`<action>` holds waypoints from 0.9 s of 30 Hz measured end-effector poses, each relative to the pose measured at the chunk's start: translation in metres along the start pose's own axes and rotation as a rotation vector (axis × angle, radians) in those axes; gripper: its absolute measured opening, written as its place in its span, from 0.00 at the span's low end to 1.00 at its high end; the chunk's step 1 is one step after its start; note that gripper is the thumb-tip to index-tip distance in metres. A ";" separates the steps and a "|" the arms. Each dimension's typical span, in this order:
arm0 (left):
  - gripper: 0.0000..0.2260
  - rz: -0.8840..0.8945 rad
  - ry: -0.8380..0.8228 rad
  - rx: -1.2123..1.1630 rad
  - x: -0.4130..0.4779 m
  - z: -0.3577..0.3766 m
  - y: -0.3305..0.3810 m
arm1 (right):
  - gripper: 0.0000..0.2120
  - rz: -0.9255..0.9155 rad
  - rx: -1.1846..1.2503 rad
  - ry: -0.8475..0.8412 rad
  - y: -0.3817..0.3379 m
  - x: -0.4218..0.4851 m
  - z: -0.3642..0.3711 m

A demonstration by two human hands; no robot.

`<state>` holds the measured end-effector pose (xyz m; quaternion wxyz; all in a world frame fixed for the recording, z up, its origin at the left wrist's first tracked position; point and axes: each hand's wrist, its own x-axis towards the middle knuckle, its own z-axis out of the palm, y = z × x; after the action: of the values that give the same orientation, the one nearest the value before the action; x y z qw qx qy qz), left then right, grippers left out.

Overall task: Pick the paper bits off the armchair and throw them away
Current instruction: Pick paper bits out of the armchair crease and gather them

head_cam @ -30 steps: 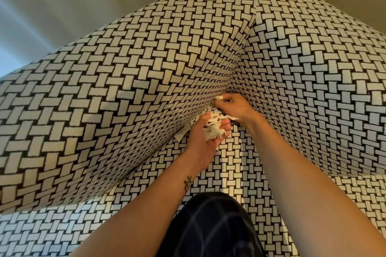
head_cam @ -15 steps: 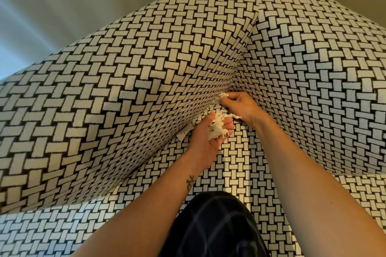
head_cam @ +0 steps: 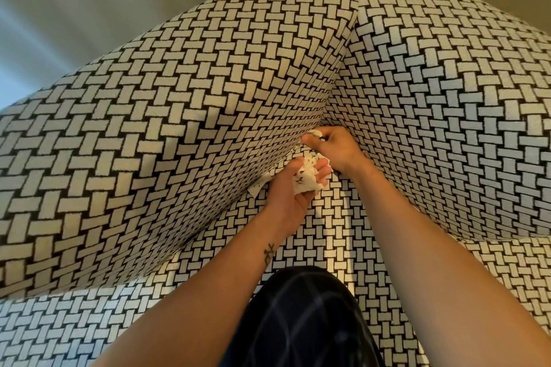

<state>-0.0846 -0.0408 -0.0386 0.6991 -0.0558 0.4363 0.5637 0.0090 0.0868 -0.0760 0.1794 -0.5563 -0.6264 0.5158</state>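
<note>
The armchair (head_cam: 167, 116) is covered in a black and white basket-weave fabric. My left hand (head_cam: 290, 192) lies palm up over the seat near the back corner and cups a wad of white paper bits (head_cam: 305, 177). Just above it, my right hand (head_cam: 335, 147) pinches another paper bit (head_cam: 313, 135) at the crease where the left side meets the backrest. A white tag or paper scrap (head_cam: 257, 187) pokes out of the seat crease left of my left hand.
The chair's left side and the backrest (head_cam: 447, 92) rise steeply around the seat corner. My knee in dark checked cloth (head_cam: 304, 319) rests on the seat front. A plain wall (head_cam: 89, 3) stands behind the chair.
Both hands stay in the seat corner. My right hand has shifted slightly up along the crease, pinching a paper bit there. My left hand keeps the wad.
</note>
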 end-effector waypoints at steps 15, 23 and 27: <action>0.14 -0.047 0.070 -0.003 0.004 0.005 0.001 | 0.07 -0.032 0.138 0.133 -0.004 -0.018 0.000; 0.12 -0.034 0.083 -0.017 0.011 0.002 -0.003 | 0.04 -0.045 0.203 0.199 0.000 -0.023 -0.002; 0.13 -0.029 0.083 -0.038 0.015 0.003 -0.003 | 0.05 -0.047 0.263 0.216 0.002 -0.033 -0.005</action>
<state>-0.0805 -0.0295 -0.0481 0.6873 -0.0988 0.4535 0.5588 0.0242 0.0594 -0.0643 0.3291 -0.5654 -0.5434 0.5261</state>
